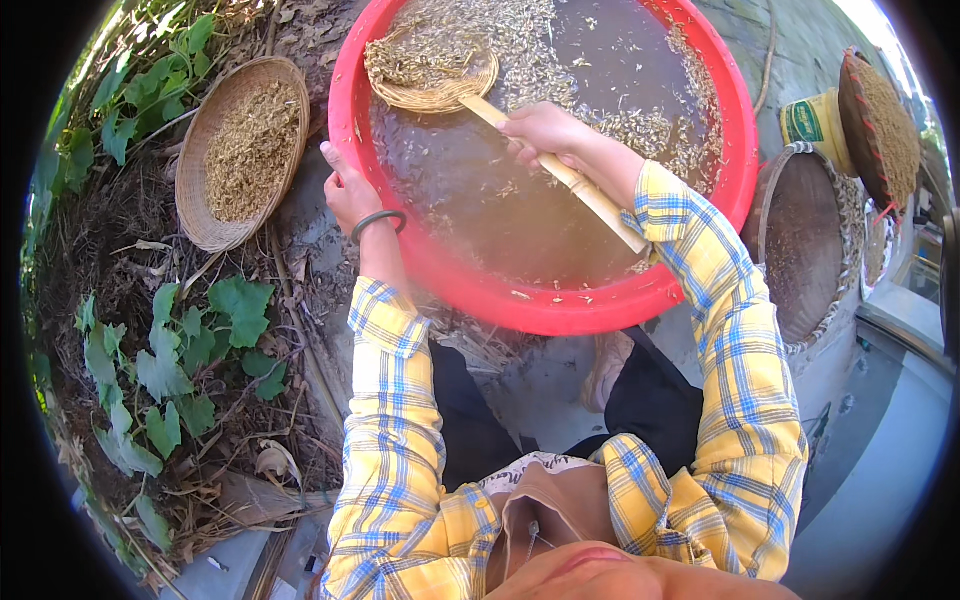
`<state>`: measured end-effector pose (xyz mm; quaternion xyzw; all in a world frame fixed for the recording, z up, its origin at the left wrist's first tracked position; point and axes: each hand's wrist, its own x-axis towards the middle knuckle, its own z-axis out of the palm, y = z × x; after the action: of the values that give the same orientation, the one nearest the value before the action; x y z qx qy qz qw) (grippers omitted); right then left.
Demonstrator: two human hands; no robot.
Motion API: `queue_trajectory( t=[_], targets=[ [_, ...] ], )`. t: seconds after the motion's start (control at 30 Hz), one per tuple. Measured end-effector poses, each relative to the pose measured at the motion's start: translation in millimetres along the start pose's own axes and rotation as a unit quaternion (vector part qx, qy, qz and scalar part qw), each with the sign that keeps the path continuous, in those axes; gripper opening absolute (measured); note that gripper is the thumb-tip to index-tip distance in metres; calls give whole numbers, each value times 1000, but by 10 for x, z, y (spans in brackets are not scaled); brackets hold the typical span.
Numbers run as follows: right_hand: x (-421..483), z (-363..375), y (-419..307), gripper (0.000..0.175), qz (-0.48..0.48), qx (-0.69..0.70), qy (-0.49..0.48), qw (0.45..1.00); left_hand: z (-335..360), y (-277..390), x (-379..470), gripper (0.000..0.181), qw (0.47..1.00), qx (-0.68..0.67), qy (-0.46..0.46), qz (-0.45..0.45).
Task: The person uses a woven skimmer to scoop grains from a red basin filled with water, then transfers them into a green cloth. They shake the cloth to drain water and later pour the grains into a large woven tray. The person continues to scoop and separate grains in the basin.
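My right hand [544, 133] grips the split-bamboo handle [581, 187] of a round woven scoop [439, 91]. Wet husked-looking grain [420, 60] is heaped in the scoop's far part, while its near rim is bare. The scoop sits over the left side of a large red plastic basin [487, 300], among floating pale grain [525, 52] and murky brown water [480, 225]. At the basin's left rim is my left hand [356, 196], with a dark bangle on the wrist. Its thumb points up and outward; the other fingers are mostly hidden, so their hold is unclear.
A shallow wicker basket [187, 172] of wet grain lies left of the basin, beside leafy vines [165, 360]. On the right are a round sieve [802, 240], a yellow bucket [821, 127] and a tilted round tray of grain [889, 127]. A shoe [606, 367] shows below the basin.
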<state>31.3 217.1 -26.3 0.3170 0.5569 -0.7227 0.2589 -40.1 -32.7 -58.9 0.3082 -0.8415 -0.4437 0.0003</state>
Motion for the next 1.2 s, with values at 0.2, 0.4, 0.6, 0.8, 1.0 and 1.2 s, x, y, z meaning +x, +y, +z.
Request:
queue_trajectory(
  t=[0.2, 0.4, 0.6, 0.8, 1.0, 1.2],
  targets=[
    [183, -302, -139, 18, -57, 34, 67, 996, 11, -23, 37, 97, 1000, -1, -4, 18],
    [273, -709, -225, 15, -95, 84, 126, 984, -11, 64, -41, 95, 999, -16, -16, 24],
    [326, -1211, -141, 19, -122, 81, 188, 971, -73, 145, -115, 88, 1000, -4, -12, -4],
    [221, -1763, 157, 30, -162, 84, 264, 947, -14, 145, -154, 89, 1000, -8, -14, 26],
    [-332, -2027, 476, 38, -150, -54, 335, 929, -25, 56, -49, 93, 999, -9, -29, 12],
    [-764, -1776, 724, 47, -113, -153, 284, 940, -28, -34, 66, 97, 999, 31, -12, -2]
  ],
)
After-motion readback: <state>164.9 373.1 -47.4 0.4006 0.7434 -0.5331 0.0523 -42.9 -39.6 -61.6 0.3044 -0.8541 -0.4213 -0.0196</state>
